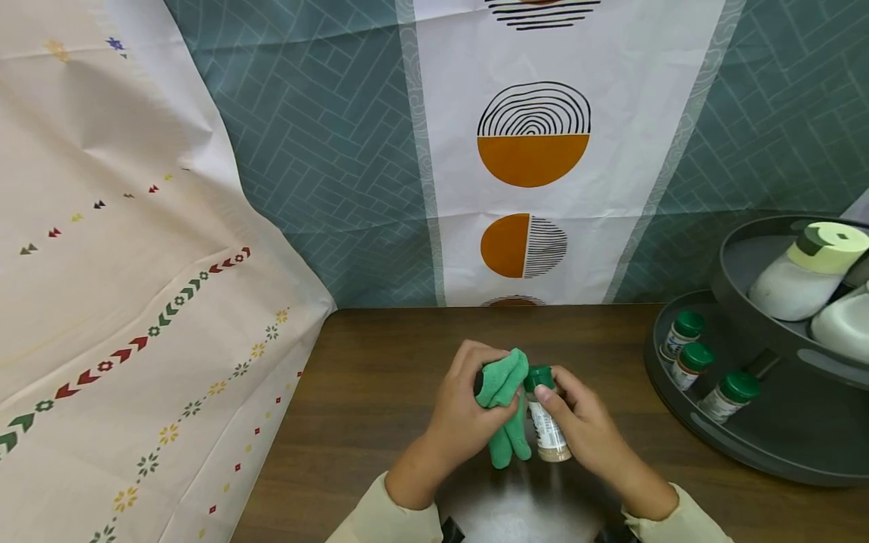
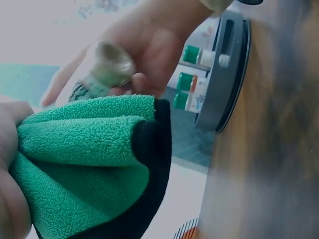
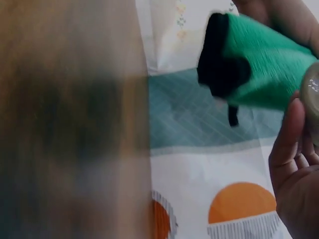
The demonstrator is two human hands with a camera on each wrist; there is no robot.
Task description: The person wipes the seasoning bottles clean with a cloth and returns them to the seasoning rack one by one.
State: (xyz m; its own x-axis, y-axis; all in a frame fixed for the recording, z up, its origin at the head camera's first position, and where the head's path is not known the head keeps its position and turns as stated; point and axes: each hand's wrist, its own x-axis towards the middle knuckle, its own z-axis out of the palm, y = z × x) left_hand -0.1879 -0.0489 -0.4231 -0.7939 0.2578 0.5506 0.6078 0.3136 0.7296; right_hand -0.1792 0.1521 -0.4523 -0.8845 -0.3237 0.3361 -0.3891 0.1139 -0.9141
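In the head view, my left hand [image 1: 463,403] grips a folded green cloth [image 1: 504,381] with a black edge, part of it hanging below the fingers. Close on its right, my right hand [image 1: 589,428] holds a small clear spice jar [image 1: 548,431] by its green cap end. The jar has a white label and pale contents low down, and its base tilts toward me. Both are above the wooden table. The left wrist view shows the cloth [image 2: 84,134] large, with the jar's base [image 2: 113,64] behind it. In the right wrist view, the jar [image 3: 312,92] is cut off by the frame edge.
A dark two-tier round stand [image 1: 686,411] is at the right. Three green-capped jars [image 1: 692,358] stand on its lower tier, white bottles [image 1: 794,283] on the upper. A patterned cloth [image 1: 170,339] hangs at left, and a teal-and-white one [image 1: 326,136] behind the table [image 1: 353,400].
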